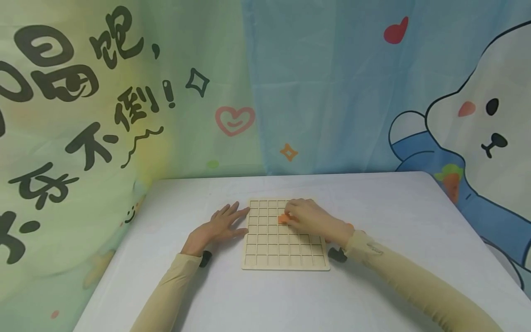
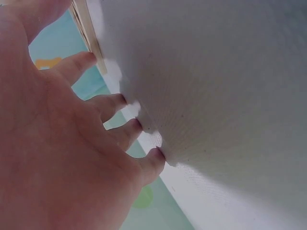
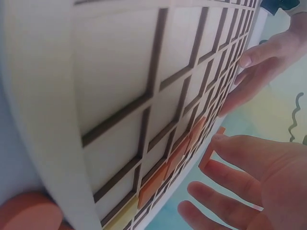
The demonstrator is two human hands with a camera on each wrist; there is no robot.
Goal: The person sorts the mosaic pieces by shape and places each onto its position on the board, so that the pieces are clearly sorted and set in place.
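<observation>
A light wooden board (image 1: 265, 251) with a grid of dark grooves lies on the white table. My right hand (image 1: 313, 219) is over its upper right part and pinches a small flat orange tile (image 3: 209, 154) between thumb and index finger, the other fingers loosely bent. Under it, orange tiles (image 3: 153, 186) and a yellow tile (image 3: 123, 215) lie in a row on the squares, mostly hidden by the hand in the head view. My left hand (image 1: 221, 224) is spread on the table at the board's left side, thumb and index fingertip right at its edge.
A round orange-red piece (image 3: 29, 213) sits beside the board's edge in the right wrist view. The white table (image 1: 373, 286) surrounds the board. A printed curtain (image 1: 315, 92) hangs behind the table.
</observation>
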